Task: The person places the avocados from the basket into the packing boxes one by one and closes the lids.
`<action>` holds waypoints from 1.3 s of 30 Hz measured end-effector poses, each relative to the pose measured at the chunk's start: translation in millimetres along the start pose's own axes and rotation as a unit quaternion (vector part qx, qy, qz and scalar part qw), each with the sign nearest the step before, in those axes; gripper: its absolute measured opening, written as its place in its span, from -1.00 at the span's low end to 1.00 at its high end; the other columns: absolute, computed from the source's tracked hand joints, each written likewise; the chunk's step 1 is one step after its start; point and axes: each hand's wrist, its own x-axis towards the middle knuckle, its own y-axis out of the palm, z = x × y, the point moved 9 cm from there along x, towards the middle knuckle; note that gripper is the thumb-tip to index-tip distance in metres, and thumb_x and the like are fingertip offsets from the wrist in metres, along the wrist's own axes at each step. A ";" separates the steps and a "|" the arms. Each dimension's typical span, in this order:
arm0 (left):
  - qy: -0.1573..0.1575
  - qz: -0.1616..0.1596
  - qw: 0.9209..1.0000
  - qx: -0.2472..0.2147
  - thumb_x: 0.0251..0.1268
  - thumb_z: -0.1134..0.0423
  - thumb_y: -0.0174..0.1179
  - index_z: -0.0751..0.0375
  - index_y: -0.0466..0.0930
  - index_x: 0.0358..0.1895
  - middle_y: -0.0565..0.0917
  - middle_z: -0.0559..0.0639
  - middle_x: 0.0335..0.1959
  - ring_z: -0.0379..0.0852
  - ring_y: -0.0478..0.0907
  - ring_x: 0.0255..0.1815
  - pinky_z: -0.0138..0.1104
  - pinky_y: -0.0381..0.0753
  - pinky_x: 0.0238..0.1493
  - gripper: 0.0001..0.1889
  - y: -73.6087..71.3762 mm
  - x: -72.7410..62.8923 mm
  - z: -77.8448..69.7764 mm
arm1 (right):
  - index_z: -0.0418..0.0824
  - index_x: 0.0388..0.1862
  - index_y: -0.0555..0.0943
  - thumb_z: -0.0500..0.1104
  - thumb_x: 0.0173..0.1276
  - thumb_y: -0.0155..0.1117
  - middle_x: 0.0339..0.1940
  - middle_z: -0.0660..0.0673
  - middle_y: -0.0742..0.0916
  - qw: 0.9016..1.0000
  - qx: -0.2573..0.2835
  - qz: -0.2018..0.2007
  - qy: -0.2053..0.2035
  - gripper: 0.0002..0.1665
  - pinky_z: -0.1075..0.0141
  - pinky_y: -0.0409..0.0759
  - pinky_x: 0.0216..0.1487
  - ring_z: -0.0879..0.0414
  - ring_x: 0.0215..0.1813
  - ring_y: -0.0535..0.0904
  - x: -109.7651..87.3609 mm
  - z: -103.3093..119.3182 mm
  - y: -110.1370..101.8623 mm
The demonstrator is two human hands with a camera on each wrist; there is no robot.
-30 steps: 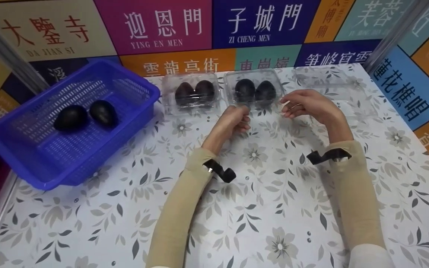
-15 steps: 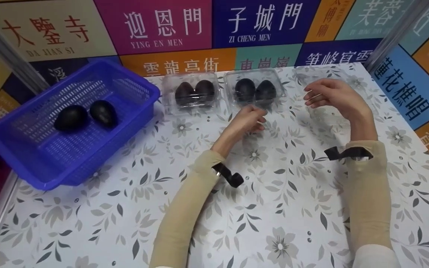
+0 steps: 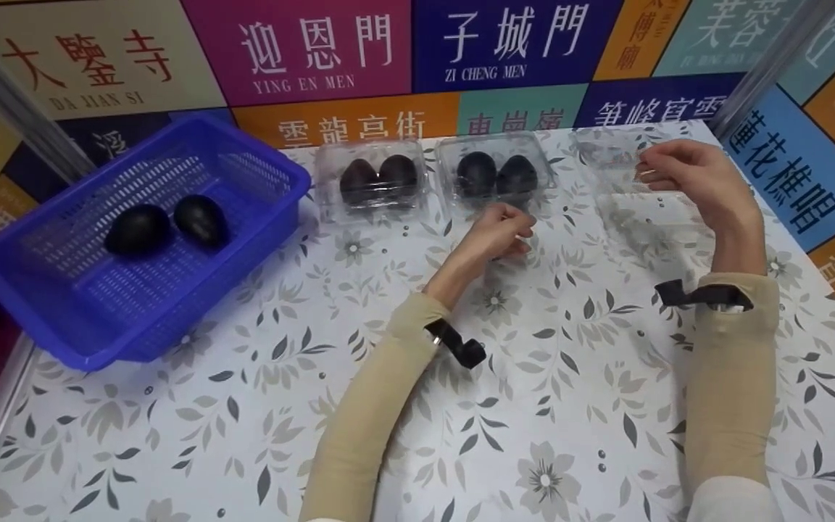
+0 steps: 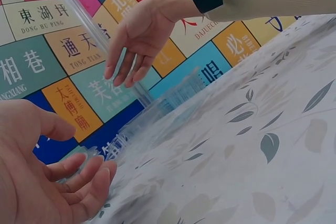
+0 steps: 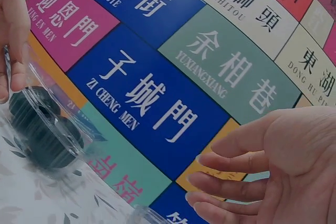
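Observation:
My left hand [image 3: 499, 233] hovers over the table in front of the middle clear plastic box [image 3: 454, 199], its fingers loosely bent with nothing in them. That box holds two black egg-shaped things [image 3: 477, 174]. To the right, my right hand [image 3: 711, 181] hangs above an opened clear plastic box [image 3: 609, 199] and covers part of it. The right wrist view shows that hand's fingers [image 5: 226, 187] relaxed and apart, holding nothing. Another clear box [image 3: 327, 206], left of the middle one, also contains two dark egg-shaped things [image 3: 397, 174].
At the left stands a blue plastic basket [image 3: 243, 239] with two black egg-shaped things [image 3: 138, 230] inside. Colourful printed panels [image 3: 323, 51] rise behind the flower-patterned tabletop [image 3: 243, 435].
My right hand has moved right, from beside the middle box to above the opened one. My left hand has drifted a little to the right. The boxes and basket stay put.

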 end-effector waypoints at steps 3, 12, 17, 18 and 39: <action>0.001 0.005 1.000 -0.002 0.47 0.29 0.17 0.20 0.46 -0.16 0.63 0.21 -0.16 0.19 0.67 -0.16 0.01 0.62 0.08 -0.91 4.1 0.6 0.1 | -0.27 0.14 0.58 -0.09 0.43 0.34 -0.06 -0.01 0.71 1.000 0.016 -0.019 -0.006 -0.60 0.48 0.65 -0.13 0.17 -0.08 0.67 -3.2 -2.4 -14.4; 0.013 0.008 1.000 0.004 0.47 0.25 0.20 0.18 0.47 -0.14 0.65 0.18 -0.15 0.22 0.68 -0.11 -0.05 0.66 0.01 -0.89 14.6 4.7 0.9 | -0.21 0.07 0.65 -0.14 0.35 0.43 -0.08 0.01 0.70 0.992 0.087 -0.091 0.023 -0.65 0.51 0.64 -0.18 0.18 -0.17 0.66 -9.8 -20.4 -59.4; 0.017 0.001 1.000 0.004 0.45 0.25 0.22 0.17 0.48 -0.17 0.65 0.13 -0.21 0.13 0.70 -0.21 -0.14 0.69 -0.08 -0.88 18.5 6.9 2.0 | -0.07 0.12 0.62 -0.02 0.40 0.37 -0.06 0.13 0.63 0.989 -0.009 -0.139 0.050 -0.64 0.53 0.51 -0.03 0.25 -0.09 0.52 -13.2 -30.5 -78.9; 0.015 0.002 1.000 0.002 0.45 0.25 0.23 0.17 0.47 -0.17 0.65 0.13 -0.22 0.16 0.70 -0.19 -0.12 0.68 -0.07 -0.88 19.6 7.0 2.5 | -0.04 0.14 0.62 0.01 0.42 0.35 -0.05 0.15 0.61 0.987 -0.026 -0.150 0.055 -0.64 0.50 0.46 0.07 0.26 -0.06 0.49 -14.2 -32.4 -82.6; -0.011 0.010 1.000 0.017 0.46 0.09 0.25 0.11 0.48 -0.11 0.70 0.17 -0.04 0.08 0.72 -0.12 -0.13 0.68 -0.07 -0.80 45.1 19.7 18.4 | 0.12 0.47 0.44 0.13 0.54 0.09 0.45 0.00 0.45 0.962 -0.187 -0.180 0.090 -0.44 0.15 0.31 0.38 0.10 0.33 0.36 -5.8 -75.5 -104.6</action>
